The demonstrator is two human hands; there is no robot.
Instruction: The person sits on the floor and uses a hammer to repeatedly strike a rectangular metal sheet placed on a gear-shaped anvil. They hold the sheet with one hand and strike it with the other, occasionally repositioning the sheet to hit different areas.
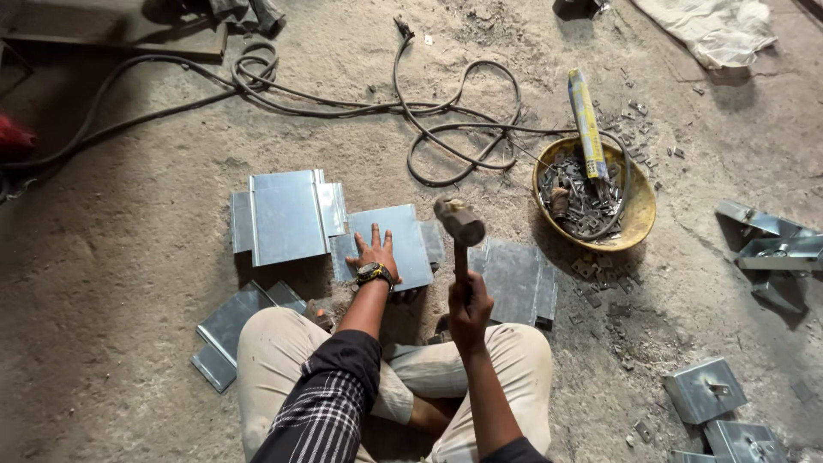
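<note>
On sandy floor, left hand (375,253) flat on steel sheet (403,244); right hand (469,307) grips raised hammer (459,225)

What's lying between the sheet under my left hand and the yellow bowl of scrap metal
In the head view, the raised hammer crosses that gap, and below it a grey metal sheet lies on the floor between the flat sheet and the yellow bowl.

Yellow bowl (639,219) w/ metal scrap, black cable (446,129) coiled on floor, white sack (711,30) top rt.
</note>
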